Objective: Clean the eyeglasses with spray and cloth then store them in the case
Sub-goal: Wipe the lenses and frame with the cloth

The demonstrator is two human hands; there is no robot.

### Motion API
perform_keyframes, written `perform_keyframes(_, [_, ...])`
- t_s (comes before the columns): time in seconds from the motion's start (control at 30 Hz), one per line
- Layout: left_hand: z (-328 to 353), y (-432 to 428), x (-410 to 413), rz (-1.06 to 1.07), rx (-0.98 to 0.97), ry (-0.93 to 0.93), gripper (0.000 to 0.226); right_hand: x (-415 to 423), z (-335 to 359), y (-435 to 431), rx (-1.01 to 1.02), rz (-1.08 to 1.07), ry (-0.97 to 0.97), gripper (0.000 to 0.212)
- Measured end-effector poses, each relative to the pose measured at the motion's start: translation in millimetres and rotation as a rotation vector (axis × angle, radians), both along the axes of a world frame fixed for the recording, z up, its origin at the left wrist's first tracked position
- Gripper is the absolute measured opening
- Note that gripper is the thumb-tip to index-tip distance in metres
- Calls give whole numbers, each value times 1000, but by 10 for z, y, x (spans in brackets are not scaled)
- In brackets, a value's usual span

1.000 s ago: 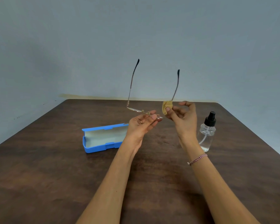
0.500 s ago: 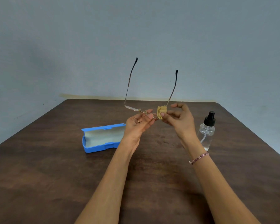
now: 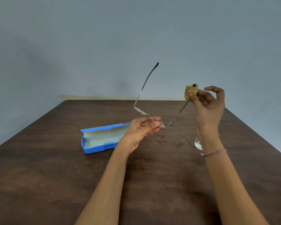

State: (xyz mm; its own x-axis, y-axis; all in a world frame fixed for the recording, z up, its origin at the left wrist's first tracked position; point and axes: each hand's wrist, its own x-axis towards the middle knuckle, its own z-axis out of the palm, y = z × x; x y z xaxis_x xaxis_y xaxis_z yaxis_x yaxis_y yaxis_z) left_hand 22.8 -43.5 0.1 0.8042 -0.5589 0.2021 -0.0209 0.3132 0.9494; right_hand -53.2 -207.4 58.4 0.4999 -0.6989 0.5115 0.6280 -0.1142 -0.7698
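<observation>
Thin gold-rimmed eyeglasses (image 3: 142, 112) are held in the air above the table, temples open and pointing up. My left hand (image 3: 144, 127) pinches the frame front near the bridge. My right hand (image 3: 207, 108) pinches a small yellow cloth (image 3: 191, 92) around the dark tip of the right temple. The blue case (image 3: 101, 138) lies open on the table left of my left hand, pale lining showing. The clear spray bottle (image 3: 197, 143) stands behind my right wrist; only its base shows.
The dark wooden table (image 3: 55, 184) stretches out under both arms, its far edge near a grey wall. A beaded bracelet (image 3: 213, 152) sits on my right wrist.
My right hand slid the cloth from the hinge end of the right temple up to its tip. The glasses tilted to the right and the spray bottle's top became hidden behind my right arm.
</observation>
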Motion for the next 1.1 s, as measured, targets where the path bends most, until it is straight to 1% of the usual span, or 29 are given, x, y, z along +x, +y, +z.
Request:
perform_keyframes(0.1, [-3,25,2,-34,32,-25,20,-47,51,13,-87,-40,-68,39])
perform_keyframes(0.17, [3,43,6,-36,41,-21,20,-56,66,47,-156,-63,-78,40])
perform_keyframes(0.27, [17,54,-2,-31,37,-32,29,-62,69,57,-182,-76,-59,39])
perform_keyframes(0.33, [25,58,3,-12,16,-29,26,-56,56,23,-168,-65,-18,38])
perform_keyframes(0.43, [26,67,22,32,-5,-13,19,-18,22,-12,-225,-53,117,38])
perform_keyframes(0.5, [16,68,32,41,19,-25,18,-1,4,-13,-253,-52,170,37])
perform_keyframes(0.6, [6,70,26,21,58,-54,16,-23,26,4,-224,-45,120,36])
perform_keyframes(0.7, [-2,74,25,-13,82,-74,19,-55,56,11,-191,-64,53,36])
perform_keyframes(0.8, [-13,75,25,-6,87,-88,17,-46,38,9,-189,-66,62,35])
perform_keyframes(0.9, [1,83,37,49,34,-53,22,-13,8,13,-183,-49,104,35])
perform_keyframes(1.0, [20,64,35,93,-36,-19,34,53,-66,31,-124,16,137,36])
perform_keyframes(1.1, [24,-23,-3,131,-88,-21,27,130,-154,97,-100,100,165,36])
